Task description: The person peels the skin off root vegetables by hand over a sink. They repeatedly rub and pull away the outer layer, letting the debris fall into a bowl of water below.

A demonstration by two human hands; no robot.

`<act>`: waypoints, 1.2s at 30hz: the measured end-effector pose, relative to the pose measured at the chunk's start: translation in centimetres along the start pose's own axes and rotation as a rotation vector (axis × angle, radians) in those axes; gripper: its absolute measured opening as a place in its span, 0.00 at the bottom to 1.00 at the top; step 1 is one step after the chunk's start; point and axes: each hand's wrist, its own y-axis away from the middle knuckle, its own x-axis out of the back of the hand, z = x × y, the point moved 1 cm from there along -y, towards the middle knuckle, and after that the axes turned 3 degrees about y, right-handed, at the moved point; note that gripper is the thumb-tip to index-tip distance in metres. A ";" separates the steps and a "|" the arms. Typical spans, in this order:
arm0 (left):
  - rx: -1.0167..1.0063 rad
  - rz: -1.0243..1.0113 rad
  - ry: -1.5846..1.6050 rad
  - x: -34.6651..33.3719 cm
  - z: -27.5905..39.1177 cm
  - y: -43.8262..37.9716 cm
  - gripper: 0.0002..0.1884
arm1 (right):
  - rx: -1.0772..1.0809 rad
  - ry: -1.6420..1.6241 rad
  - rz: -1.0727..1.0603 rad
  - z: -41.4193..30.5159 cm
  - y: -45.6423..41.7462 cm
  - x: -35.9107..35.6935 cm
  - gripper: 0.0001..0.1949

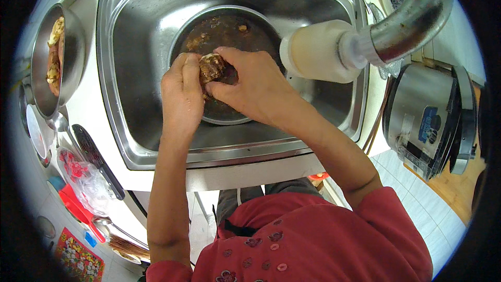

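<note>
Between both hands is a brown, rough-skinned root vegetable (pixel 211 68) with a pale patch on top. My left hand (pixel 183 90) grips its left side, and my right hand (pixel 250 82) holds its right side between thumb and fingers. Below them, a round metal basin (pixel 172 49) of murky brown water stands in the stainless steel sink (pixel 137 47). Small tan bits float in the water. The lower part of the vegetable is partly hidden by the fingers.
A faucet with a whitish filter attachment (pixel 325 51) reaches over the sink's right side. On the left counter are a metal bowl (pixel 74 58) of root pieces, a black-handled knife (pixel 98 160), a ladle (pixel 58 122) and plastic bags (pixel 88 184). A metallic kitchen appliance (pixel 422 117) stands right.
</note>
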 end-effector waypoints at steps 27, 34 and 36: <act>0.196 -0.303 0.266 5.7 -3.5 5.2 0.27 | 0.036 -0.363 -0.508 2.0 -0.5 -3.1 0.11; 0.261 -0.284 0.296 6.1 -4.9 5.7 0.27 | -0.045 -0.307 -0.585 2.3 -0.8 -4.2 0.12; 0.297 -0.260 0.359 6.0 -5.1 6.0 0.27 | -0.207 -0.559 -0.618 2.9 -0.5 -4.2 0.12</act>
